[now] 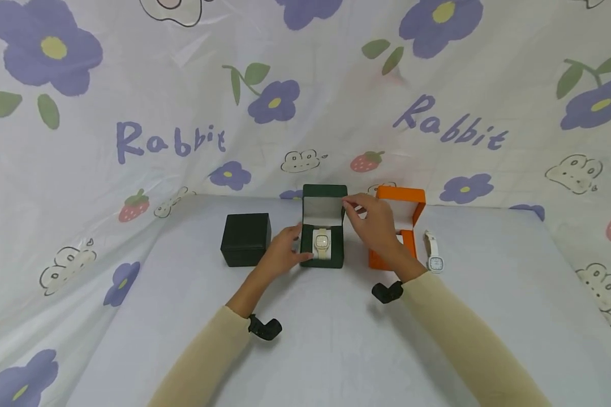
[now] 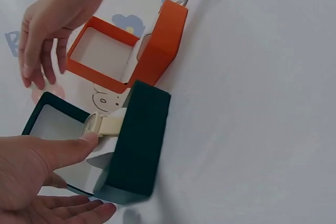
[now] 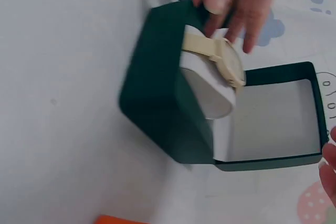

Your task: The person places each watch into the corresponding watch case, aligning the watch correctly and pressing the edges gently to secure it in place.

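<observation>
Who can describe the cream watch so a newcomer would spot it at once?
On the white table, find the open green box between the dark closed box and the orange box. The cream watch sits inside it, round a white cushion. Unlike the white watch lying loose on the table, it is boxed.

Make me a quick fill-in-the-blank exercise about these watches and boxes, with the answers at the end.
The cream watch sits in the ____ box.
In the head view, the white watch lies to the ____ of the orange box.
Unlike the two open boxes, the black box is ____.

Missing words: green; right; closed.
</observation>
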The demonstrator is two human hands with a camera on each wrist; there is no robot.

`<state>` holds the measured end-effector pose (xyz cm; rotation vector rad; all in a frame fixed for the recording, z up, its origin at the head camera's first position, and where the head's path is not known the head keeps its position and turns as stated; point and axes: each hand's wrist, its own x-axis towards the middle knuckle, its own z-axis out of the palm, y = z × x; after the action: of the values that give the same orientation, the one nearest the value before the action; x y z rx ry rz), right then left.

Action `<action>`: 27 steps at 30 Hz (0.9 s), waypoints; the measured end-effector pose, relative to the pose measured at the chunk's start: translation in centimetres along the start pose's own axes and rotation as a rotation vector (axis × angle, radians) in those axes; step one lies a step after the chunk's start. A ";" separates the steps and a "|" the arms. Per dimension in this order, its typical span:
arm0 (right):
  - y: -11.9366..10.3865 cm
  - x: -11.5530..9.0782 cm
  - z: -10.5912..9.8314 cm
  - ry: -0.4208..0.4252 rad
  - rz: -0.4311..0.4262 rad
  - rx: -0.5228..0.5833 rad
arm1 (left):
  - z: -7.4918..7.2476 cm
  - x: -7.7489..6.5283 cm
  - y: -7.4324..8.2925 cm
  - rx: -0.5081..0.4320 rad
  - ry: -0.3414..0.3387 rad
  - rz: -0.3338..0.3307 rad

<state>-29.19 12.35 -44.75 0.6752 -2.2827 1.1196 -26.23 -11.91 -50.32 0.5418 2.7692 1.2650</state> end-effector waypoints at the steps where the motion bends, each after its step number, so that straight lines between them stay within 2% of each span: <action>1: 0.0 0.3 -0.1 0.018 0.003 -0.010 | 0.1 -0.2 -0.1 -0.018 0.005 -0.010; 4: -0.1 1.1 -0.3 0.028 0.028 -0.032 | 0.5 -0.6 -0.4 -0.058 0.002 -0.044; 7: -0.1 2.0 -0.6 -0.002 0.083 -0.021 | 0.8 -0.8 -0.8 -0.092 -0.004 -0.070; 13: 0.3 3.5 -0.7 -0.137 0.201 0.024 | 1.1 -0.8 -1.4 -0.138 -0.007 -0.103; 20: 0.8 4.4 -0.2 -0.288 0.326 0.058 | 1.3 -0.5 -1.9 -0.194 -0.002 -0.095; 27: 1.1 4.7 0.6 -0.349 0.341 0.047 | 1.5 -0.2 -2.2 -0.218 0.006 -0.095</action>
<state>-33.52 11.48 -42.71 0.5449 -2.7548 1.2947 -26.40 -12.23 -53.04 0.3867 2.5815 1.5211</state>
